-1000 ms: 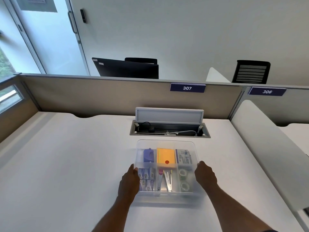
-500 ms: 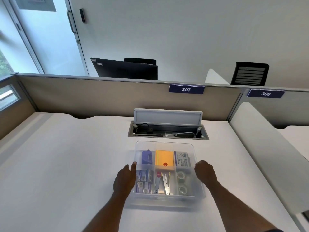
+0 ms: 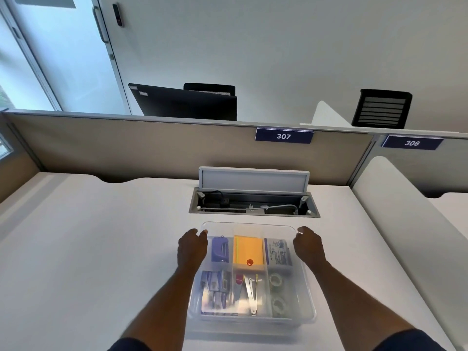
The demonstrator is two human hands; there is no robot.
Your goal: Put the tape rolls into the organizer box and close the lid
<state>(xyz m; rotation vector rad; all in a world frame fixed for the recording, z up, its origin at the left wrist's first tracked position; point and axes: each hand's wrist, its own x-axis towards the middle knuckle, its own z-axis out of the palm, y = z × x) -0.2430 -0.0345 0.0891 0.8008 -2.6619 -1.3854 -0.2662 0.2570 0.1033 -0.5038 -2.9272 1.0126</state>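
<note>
While half-second back hands sat mid-sides, left hand (image 3: 191, 249) and right hand (image 3: 309, 245) now at far corners of organizer box (image 3: 253, 323), fingers curled loosely against clear lid (image 3: 249, 228), gripping nothing. Tape rolls (image 3: 276, 291) inside, right near compartment. Lid looks seated; likely pressing far edge shut.

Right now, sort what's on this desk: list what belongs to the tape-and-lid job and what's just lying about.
Job: organizer box; tape rolls inside it; left hand and right hand at its sides.

Lying about: open cable tray; desk signs; chairs.
</note>
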